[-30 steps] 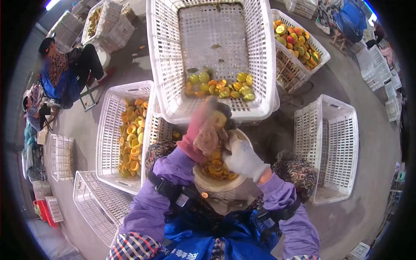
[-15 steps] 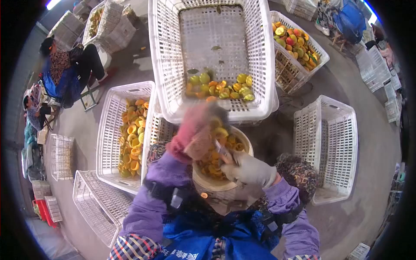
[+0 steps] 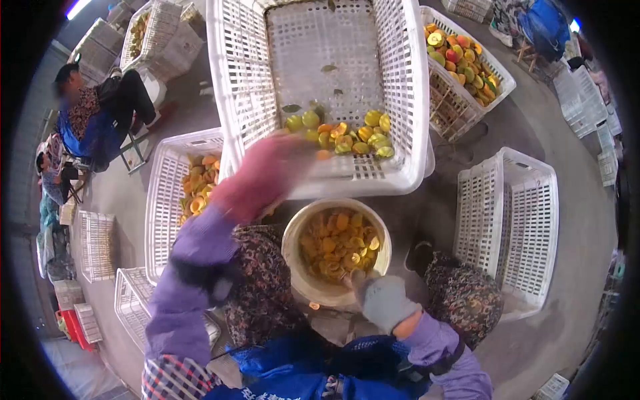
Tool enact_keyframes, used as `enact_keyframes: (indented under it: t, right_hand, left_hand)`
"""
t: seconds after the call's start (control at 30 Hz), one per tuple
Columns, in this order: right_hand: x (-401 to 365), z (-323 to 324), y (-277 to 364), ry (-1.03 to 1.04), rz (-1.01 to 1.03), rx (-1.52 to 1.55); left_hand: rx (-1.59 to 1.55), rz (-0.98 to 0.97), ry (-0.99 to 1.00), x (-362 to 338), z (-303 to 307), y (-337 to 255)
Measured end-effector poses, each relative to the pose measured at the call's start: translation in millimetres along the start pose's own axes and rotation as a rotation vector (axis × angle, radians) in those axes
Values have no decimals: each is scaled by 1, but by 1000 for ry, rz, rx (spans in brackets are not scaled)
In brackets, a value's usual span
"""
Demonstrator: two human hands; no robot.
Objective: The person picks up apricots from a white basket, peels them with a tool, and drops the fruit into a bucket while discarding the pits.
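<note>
My left hand [image 3: 270, 170], in a reddish glove, is smeared by motion at the front left edge of the large white crate [image 3: 325, 180]. Its fingers cannot be made out. Green and orange fruits [image 3: 360, 139] lie in that crate, just beyond the hand. My right hand [image 3: 385, 301], in a pale grey glove, is closed at the lower right rim of the round tub [image 3: 293, 283]; what it grips is too small and blurred to name. Cut orange fruit pieces [image 3: 337, 243] fill much of the tub.
A crate of orange pieces [image 3: 152, 220] stands left, partly behind my left arm. A crate of mixed fruit [image 3: 503, 83] is at the upper right, and nested white crates [image 3: 497, 227] stand right. A seated person [image 3: 93, 113] is at the upper left.
My left hand has moved from above the tub up and left to the large crate. My right hand has dropped to the tub's lower right rim, uncovering the pieces inside.
</note>
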State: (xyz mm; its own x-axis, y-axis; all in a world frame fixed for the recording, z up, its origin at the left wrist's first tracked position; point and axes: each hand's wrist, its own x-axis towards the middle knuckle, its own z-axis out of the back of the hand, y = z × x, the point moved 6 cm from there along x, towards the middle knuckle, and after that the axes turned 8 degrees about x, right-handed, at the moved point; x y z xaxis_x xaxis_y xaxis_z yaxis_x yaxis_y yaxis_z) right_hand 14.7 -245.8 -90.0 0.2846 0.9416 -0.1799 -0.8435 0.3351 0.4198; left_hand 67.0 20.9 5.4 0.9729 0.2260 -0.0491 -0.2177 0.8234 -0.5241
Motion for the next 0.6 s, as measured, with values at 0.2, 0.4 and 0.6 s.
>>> enact_keyframes:
  t: [0.2, 0.4, 0.6]
  right_hand:
    - [-11, 32, -2, -153, 32, 192]
    - [-9, 55, -9, -170, 32, 115]
    - [15, 116, -18, -452, -129, 323]
  left_hand:
    - [509, 164, 383, 131, -144, 54]
    - [-29, 57, 295, 143, -162, 87]
    - [-680, -35, 152, 78, -74, 38]
